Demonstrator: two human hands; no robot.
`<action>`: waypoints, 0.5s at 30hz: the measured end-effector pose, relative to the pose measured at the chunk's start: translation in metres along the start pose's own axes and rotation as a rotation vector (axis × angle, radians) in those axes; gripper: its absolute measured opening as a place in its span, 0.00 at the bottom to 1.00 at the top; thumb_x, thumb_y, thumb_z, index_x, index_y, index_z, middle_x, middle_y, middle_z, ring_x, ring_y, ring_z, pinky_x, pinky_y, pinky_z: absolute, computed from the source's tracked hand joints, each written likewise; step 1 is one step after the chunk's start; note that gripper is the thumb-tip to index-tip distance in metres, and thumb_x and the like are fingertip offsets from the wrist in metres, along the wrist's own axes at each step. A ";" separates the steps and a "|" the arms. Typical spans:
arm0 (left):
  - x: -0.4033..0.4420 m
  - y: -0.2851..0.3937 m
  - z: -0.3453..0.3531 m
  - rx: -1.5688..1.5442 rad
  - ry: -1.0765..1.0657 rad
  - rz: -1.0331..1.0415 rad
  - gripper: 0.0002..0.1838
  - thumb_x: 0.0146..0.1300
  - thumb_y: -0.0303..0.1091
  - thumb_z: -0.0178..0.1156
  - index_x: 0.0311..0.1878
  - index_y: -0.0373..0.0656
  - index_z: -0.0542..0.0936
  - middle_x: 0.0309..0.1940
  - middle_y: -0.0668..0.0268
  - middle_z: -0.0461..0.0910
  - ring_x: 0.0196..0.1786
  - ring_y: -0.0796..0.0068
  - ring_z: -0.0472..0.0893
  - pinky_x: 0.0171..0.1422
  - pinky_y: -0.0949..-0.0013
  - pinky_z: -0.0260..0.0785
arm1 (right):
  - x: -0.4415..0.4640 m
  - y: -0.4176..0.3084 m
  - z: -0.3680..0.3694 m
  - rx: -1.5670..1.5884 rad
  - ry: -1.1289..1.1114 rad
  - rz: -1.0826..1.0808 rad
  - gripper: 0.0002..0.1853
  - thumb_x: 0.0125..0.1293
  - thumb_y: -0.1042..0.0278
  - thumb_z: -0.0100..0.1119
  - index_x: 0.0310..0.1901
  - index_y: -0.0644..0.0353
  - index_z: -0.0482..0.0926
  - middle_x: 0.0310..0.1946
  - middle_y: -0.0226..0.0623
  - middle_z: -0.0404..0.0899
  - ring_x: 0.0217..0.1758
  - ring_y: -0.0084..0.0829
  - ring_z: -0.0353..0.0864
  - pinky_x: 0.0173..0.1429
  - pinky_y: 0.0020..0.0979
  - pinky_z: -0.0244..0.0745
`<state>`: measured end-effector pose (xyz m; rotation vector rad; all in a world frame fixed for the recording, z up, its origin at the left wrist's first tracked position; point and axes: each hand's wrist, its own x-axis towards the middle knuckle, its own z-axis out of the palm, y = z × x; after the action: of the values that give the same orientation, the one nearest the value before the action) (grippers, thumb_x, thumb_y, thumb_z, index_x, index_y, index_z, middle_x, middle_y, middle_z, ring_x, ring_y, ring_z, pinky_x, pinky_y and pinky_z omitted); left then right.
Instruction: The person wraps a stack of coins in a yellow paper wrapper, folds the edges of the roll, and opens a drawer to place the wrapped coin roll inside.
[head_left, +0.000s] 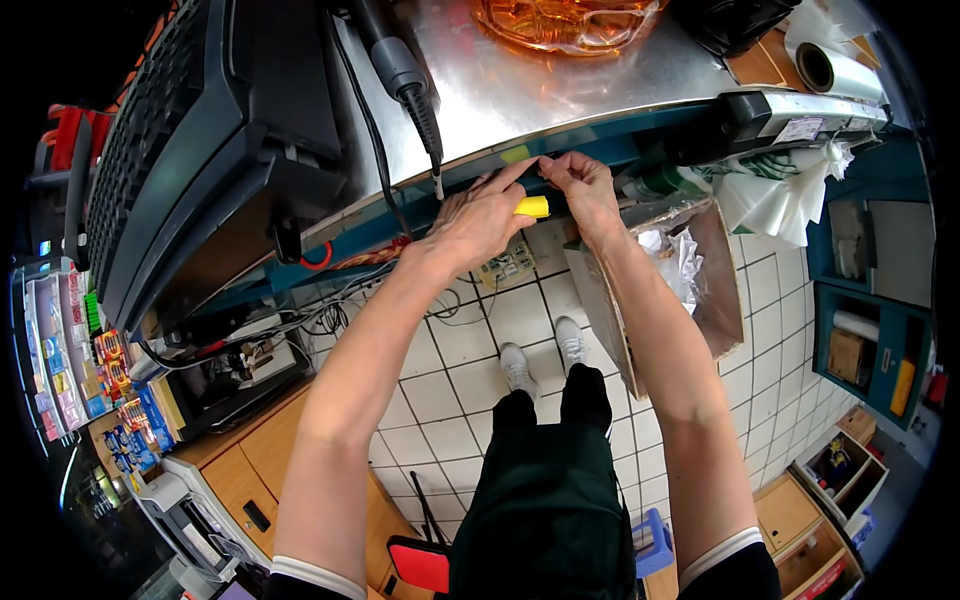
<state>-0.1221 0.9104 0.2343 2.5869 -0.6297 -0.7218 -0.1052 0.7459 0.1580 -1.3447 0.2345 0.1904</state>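
Note:
At the front edge of the metal counter (pixel 490 110), my left hand (pixel 475 218) is closed round a small yellow cylinder (pixel 533 207), perhaps a roll; most of it is hidden by the palm. Its index finger reaches toward the fingertips of my right hand (pixel 585 190). Thumb and index finger of the right hand are pinched together, and what lies between them is too small to make out. Just beyond the fingertips, a yellow-green patch (pixel 515 154) shows on the counter's edge.
An open cardboard box (pixel 735 300) with crumpled white plastic stands below my right forearm. A black keyboard (pixel 150 130) and a cabled black device (pixel 395 70) are at left. An orange transparent container (pixel 565 25) sits on the counter. Plastic bags (pixel 775 195) hang at right. Loose cables (pixel 330 315) trail below.

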 end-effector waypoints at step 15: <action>-0.034 0.009 0.010 -0.336 0.086 0.045 0.15 0.67 0.42 0.53 0.45 0.37 0.74 0.46 0.56 0.79 0.43 0.61 0.80 0.47 0.61 0.72 | -0.069 -0.081 -0.030 -0.258 -0.182 -0.084 0.07 0.66 0.71 0.57 0.31 0.64 0.73 0.25 0.25 0.73 0.31 0.17 0.71 0.35 0.22 0.68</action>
<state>-0.1564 0.9180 0.2438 2.2741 -0.4913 -0.6371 -0.1516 0.6991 0.2465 -1.5792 -0.0006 0.2781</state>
